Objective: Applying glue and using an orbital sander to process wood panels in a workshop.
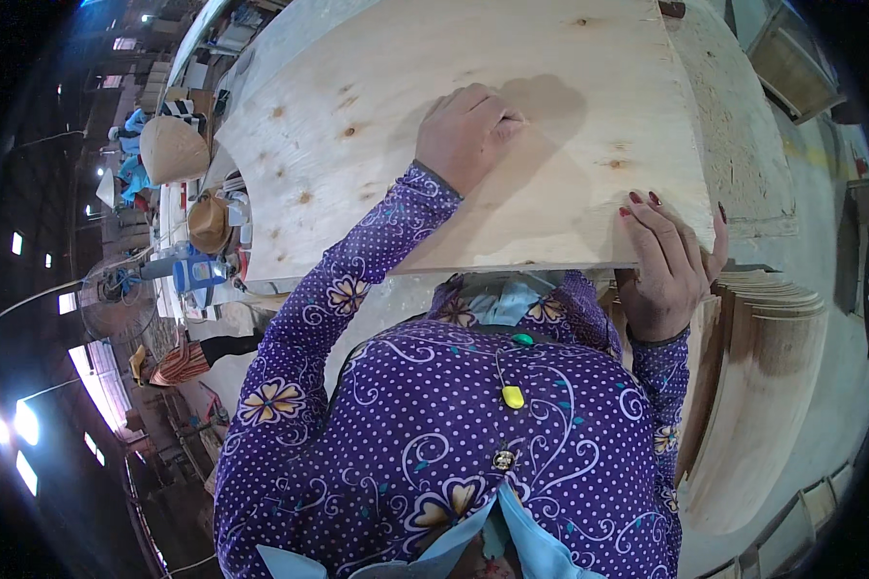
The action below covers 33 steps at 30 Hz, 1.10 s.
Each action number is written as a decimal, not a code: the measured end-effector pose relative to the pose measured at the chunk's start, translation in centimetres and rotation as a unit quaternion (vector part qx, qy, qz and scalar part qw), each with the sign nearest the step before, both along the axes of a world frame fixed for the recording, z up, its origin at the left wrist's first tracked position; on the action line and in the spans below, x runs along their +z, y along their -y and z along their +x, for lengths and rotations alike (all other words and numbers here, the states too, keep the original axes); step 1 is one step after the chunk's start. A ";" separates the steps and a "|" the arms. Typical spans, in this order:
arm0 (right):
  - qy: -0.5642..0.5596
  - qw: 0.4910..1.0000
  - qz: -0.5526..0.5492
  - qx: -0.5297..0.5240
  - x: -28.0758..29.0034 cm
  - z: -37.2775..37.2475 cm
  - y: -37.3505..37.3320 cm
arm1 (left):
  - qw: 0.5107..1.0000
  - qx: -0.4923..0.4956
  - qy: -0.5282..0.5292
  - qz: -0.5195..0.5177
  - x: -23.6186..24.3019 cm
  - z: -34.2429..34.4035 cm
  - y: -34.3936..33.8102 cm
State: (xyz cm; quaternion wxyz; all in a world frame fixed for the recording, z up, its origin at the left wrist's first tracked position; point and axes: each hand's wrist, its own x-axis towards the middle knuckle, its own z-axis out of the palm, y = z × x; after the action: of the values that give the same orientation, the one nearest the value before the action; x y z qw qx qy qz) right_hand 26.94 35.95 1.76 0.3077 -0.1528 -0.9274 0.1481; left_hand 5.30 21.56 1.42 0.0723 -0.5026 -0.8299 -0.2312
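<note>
A large pale plywood sheet (357, 164) with scattered knots lies in front of me, its near edge close to my chest. My left hand (468, 138) rests on the sheet's upper face around its middle. Its fingers are curled closed, and whatever may be inside them is hidden. At the near right corner, my right hand (671, 253) grips the sheet's edge, with several fingers on top and the thumb down at the edge. Rougher board material (739, 135) shows under the sheet along its right side.
Curved wooden panels (768, 386) stand stacked to my right, close to my right forearm. On the left are a brown hat (209, 224), a blue plastic container (198, 274) and a fan (116, 297). A person in striped clothing (185, 362) and other people are farther left.
</note>
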 end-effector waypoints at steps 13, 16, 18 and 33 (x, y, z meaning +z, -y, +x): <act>0.010 1.000 -0.007 -0.004 -0.5 0.1 0.1 | 0.964 -0.125 -0.152 -0.179 0.3 -0.7 2.3; 0.011 1.000 -0.007 -0.003 -0.5 0.1 -0.1 | 0.985 -0.108 -0.091 -0.100 0.1 -1.2 2.8; 0.009 1.000 -0.005 0.000 -0.3 0.2 -0.2 | 0.986 -0.092 -0.060 -0.127 -0.1 0.1 2.3; 0.079 0.996 0.034 0.015 -1.3 1.6 -3.0 | 0.993 -0.086 -0.024 -0.077 2.3 -1.2 3.8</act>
State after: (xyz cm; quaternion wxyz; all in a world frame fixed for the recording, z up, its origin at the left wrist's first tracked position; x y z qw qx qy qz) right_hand 28.57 38.93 0.45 0.2358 -0.1397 -0.9555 0.1090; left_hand 4.07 17.78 3.75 0.0331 -0.5818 -0.7969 -0.1594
